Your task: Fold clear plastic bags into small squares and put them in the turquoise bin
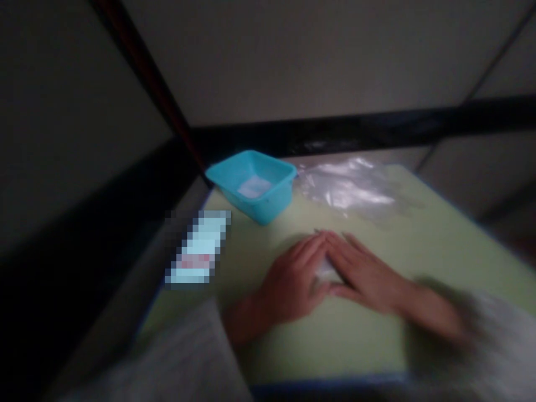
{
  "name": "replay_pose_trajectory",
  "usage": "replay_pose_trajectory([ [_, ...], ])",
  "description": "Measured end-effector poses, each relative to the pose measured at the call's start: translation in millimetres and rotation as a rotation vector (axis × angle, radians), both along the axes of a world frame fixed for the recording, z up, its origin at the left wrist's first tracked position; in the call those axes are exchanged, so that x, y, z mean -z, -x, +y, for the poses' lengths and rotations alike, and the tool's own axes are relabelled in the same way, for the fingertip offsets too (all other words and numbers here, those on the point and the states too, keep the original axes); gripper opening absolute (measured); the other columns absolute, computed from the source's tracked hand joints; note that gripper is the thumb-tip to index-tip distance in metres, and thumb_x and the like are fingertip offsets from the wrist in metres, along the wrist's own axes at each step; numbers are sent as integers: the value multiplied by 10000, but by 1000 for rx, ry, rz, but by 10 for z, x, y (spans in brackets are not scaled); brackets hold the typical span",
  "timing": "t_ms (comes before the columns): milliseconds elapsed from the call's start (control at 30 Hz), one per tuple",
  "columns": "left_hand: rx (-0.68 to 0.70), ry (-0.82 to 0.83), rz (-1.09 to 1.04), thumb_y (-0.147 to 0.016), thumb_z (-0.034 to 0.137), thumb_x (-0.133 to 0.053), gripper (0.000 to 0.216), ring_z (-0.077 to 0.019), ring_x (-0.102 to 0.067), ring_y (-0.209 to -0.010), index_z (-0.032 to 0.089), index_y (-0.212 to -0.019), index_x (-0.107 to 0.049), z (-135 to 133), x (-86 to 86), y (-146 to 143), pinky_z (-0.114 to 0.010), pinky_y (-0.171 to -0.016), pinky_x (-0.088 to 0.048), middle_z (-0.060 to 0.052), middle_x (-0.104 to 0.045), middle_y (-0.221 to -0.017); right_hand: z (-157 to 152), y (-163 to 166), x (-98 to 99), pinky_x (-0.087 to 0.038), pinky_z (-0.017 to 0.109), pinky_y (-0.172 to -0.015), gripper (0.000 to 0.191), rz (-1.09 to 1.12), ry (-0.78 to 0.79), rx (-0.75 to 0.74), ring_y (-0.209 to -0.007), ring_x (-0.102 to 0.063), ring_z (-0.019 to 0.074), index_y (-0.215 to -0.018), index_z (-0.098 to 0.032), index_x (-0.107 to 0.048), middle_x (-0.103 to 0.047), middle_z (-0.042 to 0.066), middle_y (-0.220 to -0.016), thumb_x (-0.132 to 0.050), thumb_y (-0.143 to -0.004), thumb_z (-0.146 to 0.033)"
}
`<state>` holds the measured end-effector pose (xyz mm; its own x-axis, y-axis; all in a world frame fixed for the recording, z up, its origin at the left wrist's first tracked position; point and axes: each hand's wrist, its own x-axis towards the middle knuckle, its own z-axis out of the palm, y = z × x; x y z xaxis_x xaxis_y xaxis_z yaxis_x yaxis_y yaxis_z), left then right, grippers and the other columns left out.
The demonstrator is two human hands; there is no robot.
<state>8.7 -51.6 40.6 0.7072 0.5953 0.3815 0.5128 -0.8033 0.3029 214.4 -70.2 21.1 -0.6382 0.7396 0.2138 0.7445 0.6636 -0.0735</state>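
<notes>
My left hand (291,282) lies flat on a yellow-green table top (335,352), fingers stretched out. From the other side my right hand (362,273) comes in the same way, and the fingertips and thumbs of both hands meet. In the gap between them shows a small whitish flat piece (326,267). Most of it is hidden under the fingers, and the picture is too blurred to tell its kind. Both hands seem to rest on it or at its edges, with neither closed round anything.
A turquoise plastic basin (274,204) with a whitish flat piece (254,187) inside stands at the back left. Beside it lies crumpled clear plastic (352,184). A pixelated pale rectangle (201,245) is at the left edge. Walls (318,61) rise behind and left.
</notes>
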Motion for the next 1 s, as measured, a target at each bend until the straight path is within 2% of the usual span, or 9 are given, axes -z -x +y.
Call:
replay_pose_trajectory([
  [100,45,17,144,-891,350,-426,586,-266,-238,-1388,28,-1368,-315,-40,67,-25,-426,-1133,-248,-202,-320,-1464,4,-13,11,-218,512,-1106,836,-10,-15,9,-1399,-156,274,-1458,-53,-182,-240,224,-1487,-358,-877,-627],
  [167,31,35,211,-918,398,-375,601,-268,-201,-1400,17,-1377,-300,-42,119,-21,-432,-1142,-223,-213,-281,-1479,2,-22,28,-222,513,-1104,828,-8,-12,8,-1399,-160,270,-1463,-65,-171,-245,219,-1486,-354,-880,-624],
  [267,20,47,254,-930,436,-338,614,-274,-183,-1403,16,-1376,-301,-42,165,-6,-441,-1142,-214,-226,-260,-1481,1,-32,47,-217,515,-1105,834,-4,3,-5,-1397,-166,268,-1474,-89,-129,-244,208,-1489,-360,-878,-624],
  [433,21,33,286,-923,396,-362,603,-277,-140,-1408,11,-1382,-288,-61,186,8,-442,-1150,-184,-229,-220,-1492,11,-48,57,-198,508,-1112,856,-4,13,-35,-1398,-167,265,-1482,-105,-65,-212,201,-1500,-364,-874,-628],
  [633,15,49,292,-925,426,-338,617,-284,-140,-1407,20,-1386,-280,-80,179,-1,-456,-1149,-176,-228,-216,-1493,14,-54,75,-225,507,-1101,863,17,-9,-33,-1381,-226,277,-1486,-130,-28,-250,192,-1490,-373,-872,-628],
  [1000,37,42,330,-886,407,-432,654,-302,-109,-1411,34,-1393,-252,-47,184,71,-473,-1137,-182,-234,-204,-1498,27,-127,66,-286,540,-1063,859,-14,-36,-24,-1351,-294,306,-1481,-124,19,-285,203,-1470,-357,-886,-616],
])
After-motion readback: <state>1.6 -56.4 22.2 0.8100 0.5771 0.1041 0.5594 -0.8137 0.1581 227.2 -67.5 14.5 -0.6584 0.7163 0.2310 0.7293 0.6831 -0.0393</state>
